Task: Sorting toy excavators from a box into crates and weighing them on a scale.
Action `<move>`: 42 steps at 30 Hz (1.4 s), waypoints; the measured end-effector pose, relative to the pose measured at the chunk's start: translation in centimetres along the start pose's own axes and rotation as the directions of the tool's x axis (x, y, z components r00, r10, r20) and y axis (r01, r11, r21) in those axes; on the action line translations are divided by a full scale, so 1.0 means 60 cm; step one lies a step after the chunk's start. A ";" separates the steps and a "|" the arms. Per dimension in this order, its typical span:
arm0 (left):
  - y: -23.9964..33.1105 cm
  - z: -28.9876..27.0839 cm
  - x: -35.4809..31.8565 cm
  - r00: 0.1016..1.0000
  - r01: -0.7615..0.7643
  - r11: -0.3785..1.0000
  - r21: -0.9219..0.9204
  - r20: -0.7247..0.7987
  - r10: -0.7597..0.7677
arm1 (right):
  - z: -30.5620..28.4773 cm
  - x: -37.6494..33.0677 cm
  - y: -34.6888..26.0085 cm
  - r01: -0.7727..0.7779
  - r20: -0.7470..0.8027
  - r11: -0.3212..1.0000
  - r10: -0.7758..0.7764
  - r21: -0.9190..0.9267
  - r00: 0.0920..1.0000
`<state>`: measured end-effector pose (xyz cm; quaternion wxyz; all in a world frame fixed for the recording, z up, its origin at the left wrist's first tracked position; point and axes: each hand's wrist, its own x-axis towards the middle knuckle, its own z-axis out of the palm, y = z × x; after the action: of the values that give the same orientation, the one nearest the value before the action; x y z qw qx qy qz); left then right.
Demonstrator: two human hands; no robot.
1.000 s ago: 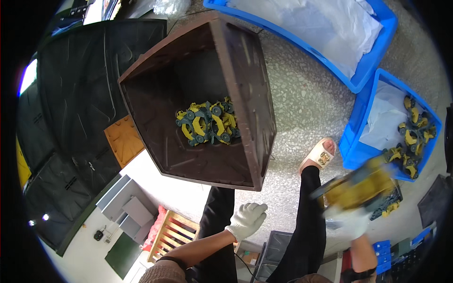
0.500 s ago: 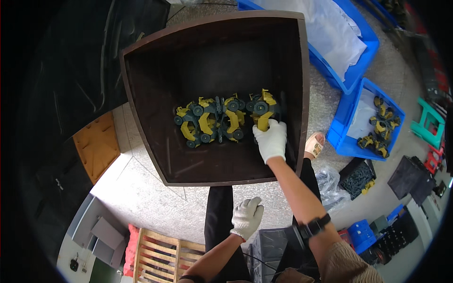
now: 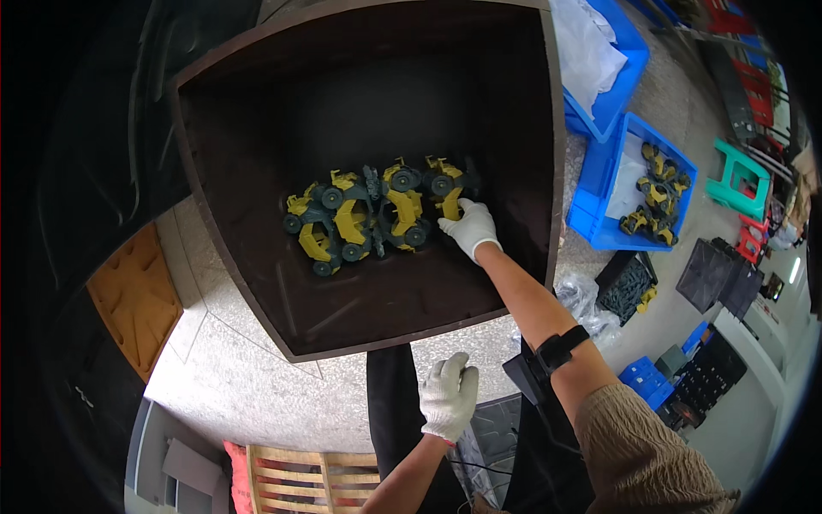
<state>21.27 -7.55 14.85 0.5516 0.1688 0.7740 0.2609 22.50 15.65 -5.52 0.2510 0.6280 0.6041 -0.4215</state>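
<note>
My right hand [image 3: 470, 230], in a white knit glove, reaches into a deep dark brown box [image 3: 428, 300]. Its fingers close on the lower yellow part of a toy car [image 3: 443, 187], rightmost in a row on the box floor. Fingertips are partly hidden against it. To its left lie several more yellow and dark green toy cars [image 3: 349, 218] with black wheels, packed side by side. My left hand [image 3: 448, 398], also gloved, hangs outside the box above my legs. Nothing is in it; its fingers are loosely bent, with the thumb apart.
A blue crate [image 3: 589, 201] at the right holds more toy cars; a larger blue crate [image 3: 629, 90] with white sheeting stands behind it. Nearby are a black tray of dark parts [image 3: 628, 291], clear plastic wrap [image 3: 582, 300] and a green stool [image 3: 738, 180]. A wooden pallet [image 3: 321, 480] lies lower left.
The rightmost toy car now sits closer to the row and more in line with it, my right hand still at it. The view has shifted; my left hand stays low.
</note>
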 end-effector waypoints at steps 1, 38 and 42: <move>0.001 0.008 0.004 1.000 0.024 1.000 -0.007 0.009 -0.024 | -0.008 0.001 0.009 -0.021 -0.038 0.999 0.023 0.046 0.999; 0.342 0.686 0.460 0.988 0.040 0.954 0.297 0.133 -0.083 | -0.782 0.201 1.047 -0.439 -0.639 0.889 0.413 0.129 0.649; 0.332 0.726 0.502 0.982 0.088 0.979 0.184 0.148 -0.116 | -0.800 0.263 1.121 -0.306 -0.423 0.803 0.545 0.511 0.724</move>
<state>51.71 34.52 -7.60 0.6069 0.1972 0.7555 0.1485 97.30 54.15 -6.79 0.0218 0.8837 0.3839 -0.2670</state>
